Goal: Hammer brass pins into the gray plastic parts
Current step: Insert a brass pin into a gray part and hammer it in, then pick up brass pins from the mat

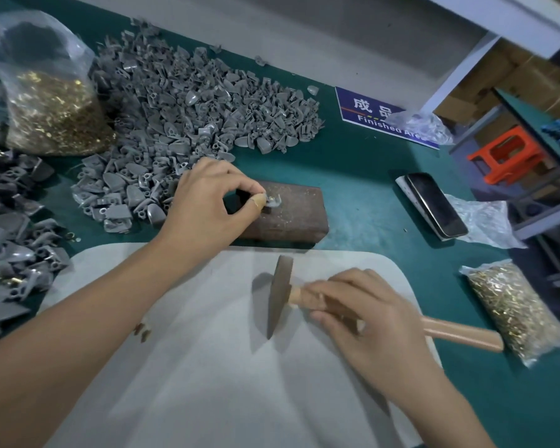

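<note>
Part seated on block, hammer gripped and ready to strike.

The green bench (pixel 362 176) carries a heap of gray plastic parts (pixel 188 101), with two bags of brass pins, one at far left (pixel 55 114) and one at right (pixel 518 312). A dark striking block (pixel 291 215) sits at centre. The hammer (pixel 280 295) lies low over a white pad (pixel 188 367); the right hand (pixel 359 308) has its fingers wrapped around the wooden handle near the head. The left hand (pixel 207 202) pinches one gray part (pixel 272 201) against the block, with a brass glint at its top. Recommended: keep the part flat, keep the pin vertical, clear the holding fingers from the strike line, and tap lightly before driving home.
</note>
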The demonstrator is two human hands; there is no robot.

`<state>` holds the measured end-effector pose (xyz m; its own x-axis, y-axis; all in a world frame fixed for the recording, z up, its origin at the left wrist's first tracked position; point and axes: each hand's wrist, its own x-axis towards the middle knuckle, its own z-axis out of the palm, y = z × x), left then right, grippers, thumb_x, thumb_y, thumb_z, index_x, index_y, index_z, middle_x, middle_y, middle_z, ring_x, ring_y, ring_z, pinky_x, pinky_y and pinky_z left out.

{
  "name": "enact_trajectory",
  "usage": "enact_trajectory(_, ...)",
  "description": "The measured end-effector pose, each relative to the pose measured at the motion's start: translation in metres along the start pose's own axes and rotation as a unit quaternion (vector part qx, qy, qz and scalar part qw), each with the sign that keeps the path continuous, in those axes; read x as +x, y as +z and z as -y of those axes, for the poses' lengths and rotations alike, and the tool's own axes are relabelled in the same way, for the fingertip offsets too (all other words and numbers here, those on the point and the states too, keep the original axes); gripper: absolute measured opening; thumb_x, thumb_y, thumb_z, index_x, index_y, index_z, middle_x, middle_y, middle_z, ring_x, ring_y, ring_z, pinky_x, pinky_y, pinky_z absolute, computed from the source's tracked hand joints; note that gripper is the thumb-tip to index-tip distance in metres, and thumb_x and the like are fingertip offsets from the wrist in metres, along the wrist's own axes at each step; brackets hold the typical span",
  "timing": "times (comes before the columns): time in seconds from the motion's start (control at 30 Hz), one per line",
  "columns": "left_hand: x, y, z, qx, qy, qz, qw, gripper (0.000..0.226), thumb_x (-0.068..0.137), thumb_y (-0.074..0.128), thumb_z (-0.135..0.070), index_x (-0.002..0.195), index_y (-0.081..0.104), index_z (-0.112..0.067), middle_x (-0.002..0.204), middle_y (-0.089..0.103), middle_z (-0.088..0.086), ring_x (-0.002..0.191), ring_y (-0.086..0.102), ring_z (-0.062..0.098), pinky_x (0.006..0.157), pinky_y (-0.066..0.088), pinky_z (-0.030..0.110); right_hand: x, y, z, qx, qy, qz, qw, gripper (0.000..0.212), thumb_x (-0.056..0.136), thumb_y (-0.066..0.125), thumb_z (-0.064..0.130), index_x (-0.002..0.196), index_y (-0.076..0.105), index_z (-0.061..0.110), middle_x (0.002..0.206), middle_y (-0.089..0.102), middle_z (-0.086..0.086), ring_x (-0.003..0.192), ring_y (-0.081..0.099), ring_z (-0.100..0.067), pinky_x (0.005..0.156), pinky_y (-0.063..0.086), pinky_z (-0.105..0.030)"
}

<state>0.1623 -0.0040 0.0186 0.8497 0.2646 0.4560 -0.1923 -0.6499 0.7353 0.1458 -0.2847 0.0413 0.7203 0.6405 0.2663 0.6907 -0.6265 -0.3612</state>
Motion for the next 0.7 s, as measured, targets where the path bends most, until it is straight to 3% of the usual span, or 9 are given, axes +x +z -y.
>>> enact_trajectory(0.2, -0.001, 0.001, -0.001, -0.01, -0.001, 0.002, 1.0, 0.006, 0.087, 0.075, -0.018, 0.081, 0.075, -0.017, 0.094, 0.067, -0.007, 0.111, 0.047, 0.016, 0.103, 0.037, 0.034, 0.003, 0.016, 0.005, 0.068, 0.03, -0.013, 0.997, 0.02, 0.094, 0.066, 0.042, 0.112, 0.074, 0.039, 0.112, 0.058, 0.019, 0.108, 0.052, -0.012, 0.089, 0.045, -0.036)
enact_trajectory(0.3, -0.001, 0.001, 0.001, -0.01, -0.018, 0.011, 1.0, 0.008, 0.087, 0.075, -0.02, 0.079, 0.076, -0.02, 0.112, 0.064, -0.005, 0.12, 0.039, 0.011, 0.105, 0.024, 0.012, 0.034, 0.019, 0.008, 0.106, 0.044, -0.056, 0.992, 0.02, 0.096, 0.065, 0.033, 0.114, 0.072, 0.034, 0.102, 0.064, 0.019, 0.101, 0.055, -0.009, 0.088, 0.043, -0.021)
enact_trajectory(0.4, 0.0, 0.0, 0.002, -0.013, -0.03, 0.021, 0.999, 0.01, 0.087, 0.074, -0.021, 0.077, 0.073, -0.023, 0.119, 0.062, -0.004, 0.125, 0.037, 0.011, 0.104, 0.017, 0.006, 0.069, 0.027, 0.012, 0.146, 0.064, -0.076, 0.984, 0.028, 0.094, 0.07, 0.024, 0.12, 0.069, 0.036, 0.094, 0.066, 0.019, 0.096, 0.055, -0.008, 0.085, 0.037, -0.009)
enact_trajectory(0.53, 0.0, -0.001, 0.001, -0.013, -0.027, 0.025, 0.999, 0.011, 0.088, 0.074, -0.02, 0.078, 0.073, -0.025, 0.117, 0.063, -0.004, 0.125, 0.039, 0.013, 0.105, 0.019, 0.007, 0.11, 0.036, 0.014, 0.128, 0.06, -0.066, 0.988, 0.036, 0.09, 0.075, 0.022, 0.123, 0.068, 0.032, 0.092, 0.067, 0.015, 0.096, 0.053, -0.01, 0.086, 0.042, -0.02)
enact_trajectory(0.7, 0.001, 0.0, 0.002, -0.02, -0.03, 0.023, 0.999, 0.009, 0.089, 0.072, -0.022, 0.081, 0.075, -0.022, 0.116, 0.063, -0.005, 0.124, 0.04, 0.013, 0.104, 0.021, 0.009, 0.126, 0.041, 0.007, 0.117, 0.02, -0.036, 0.992, 0.024, 0.09, 0.074, 0.022, 0.115, 0.075, 0.023, 0.096, 0.061, 0.006, 0.098, 0.054, -0.019, 0.091, 0.045, -0.041)
